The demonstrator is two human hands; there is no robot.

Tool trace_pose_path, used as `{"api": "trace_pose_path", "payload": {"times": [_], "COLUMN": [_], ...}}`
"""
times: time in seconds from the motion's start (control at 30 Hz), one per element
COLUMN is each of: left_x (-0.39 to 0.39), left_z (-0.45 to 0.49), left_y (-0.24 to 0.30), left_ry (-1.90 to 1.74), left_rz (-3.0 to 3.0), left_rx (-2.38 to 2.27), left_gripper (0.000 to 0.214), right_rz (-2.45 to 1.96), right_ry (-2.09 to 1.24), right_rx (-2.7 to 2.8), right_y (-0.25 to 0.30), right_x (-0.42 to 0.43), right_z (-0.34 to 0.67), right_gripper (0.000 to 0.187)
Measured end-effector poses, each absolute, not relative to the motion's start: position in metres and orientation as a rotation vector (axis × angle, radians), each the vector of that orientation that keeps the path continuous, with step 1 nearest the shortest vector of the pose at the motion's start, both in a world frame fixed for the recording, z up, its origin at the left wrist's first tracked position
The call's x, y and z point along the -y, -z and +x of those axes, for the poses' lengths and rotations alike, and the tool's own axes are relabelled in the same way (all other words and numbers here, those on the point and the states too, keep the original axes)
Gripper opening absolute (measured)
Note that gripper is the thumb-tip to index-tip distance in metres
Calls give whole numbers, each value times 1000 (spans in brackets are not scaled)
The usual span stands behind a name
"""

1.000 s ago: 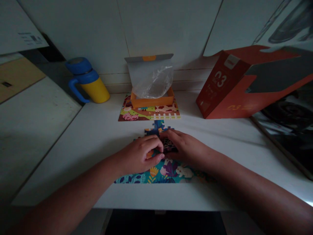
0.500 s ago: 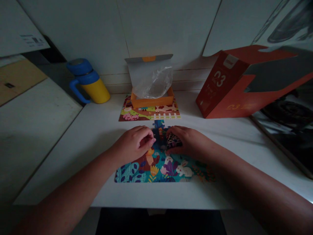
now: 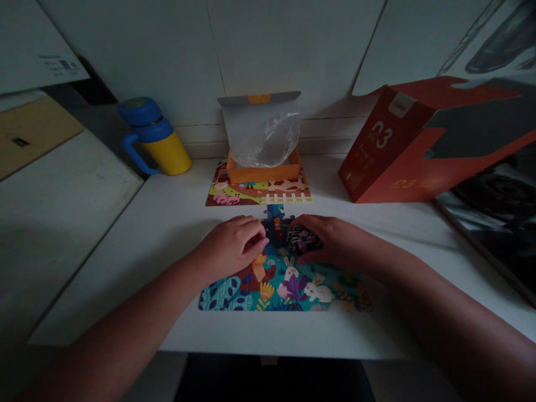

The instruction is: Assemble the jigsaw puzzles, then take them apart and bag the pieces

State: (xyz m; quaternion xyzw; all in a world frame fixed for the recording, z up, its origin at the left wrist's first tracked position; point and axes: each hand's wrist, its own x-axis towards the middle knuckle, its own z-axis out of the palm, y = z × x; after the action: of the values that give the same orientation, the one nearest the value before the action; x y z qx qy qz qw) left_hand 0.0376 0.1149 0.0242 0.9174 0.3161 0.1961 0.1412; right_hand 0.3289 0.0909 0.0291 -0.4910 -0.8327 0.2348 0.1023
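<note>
In the head view, the jigsaw (image 3: 288, 290) lies flat on the tabletop (image 3: 385, 223), near its front edge, beneath and between the two hands. Its lower part looks joined, with two white rabbits and a fox-like animal pictured there. Above that it appears unfinished: a narrow column (image 3: 275, 211) with a knobbed edge juts up at the top, and the hands hide much of what lies to either side. The pieces left over seem to be those in the right hand (image 3: 337, 239), whose fingers grasp a bundle of loose pieces (image 3: 305, 239); they overlap too much to count. The left hand (image 3: 234, 245) is curled over the jigsaw's left side, and I cannot tell whether its fingers pinch anything.

Counting the rest: one farm picture (image 3: 259, 196) beyond the jigsaw, one open orange box (image 3: 264, 175) standing on it, one clear plastic bag (image 3: 268, 142) in that box, one blue-and-yellow flask (image 3: 161, 145) at left, and one large red carton (image 3: 377, 151) at right.
</note>
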Motion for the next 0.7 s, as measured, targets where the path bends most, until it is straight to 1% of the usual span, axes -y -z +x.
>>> {"api": "trace_pose_path", "payload": {"times": [0.13,0.27,0.43,0.7], "left_x": [-115,-114,-115,-116], "left_z": [38,38,37,35], "left_y": [-23,-24,-26,-25], "left_ry": [-542,-545,-517,-476], "left_rz": [2646,2647,2666,2663], "left_rx": [-911,-918,-947,-966], "left_gripper": [9,10,11,11], "right_rz": [-1468,-1605,-1691,-1737], "right_ry": [-694,-682,-829,-741], "right_rx": [2413,2268,2100,2139], "right_y": [-36,-44,-48,-44], "right_x": [-92,-95,-101,-104], "right_z": [327,335,350,352], "right_gripper": [56,48,46,41]}}
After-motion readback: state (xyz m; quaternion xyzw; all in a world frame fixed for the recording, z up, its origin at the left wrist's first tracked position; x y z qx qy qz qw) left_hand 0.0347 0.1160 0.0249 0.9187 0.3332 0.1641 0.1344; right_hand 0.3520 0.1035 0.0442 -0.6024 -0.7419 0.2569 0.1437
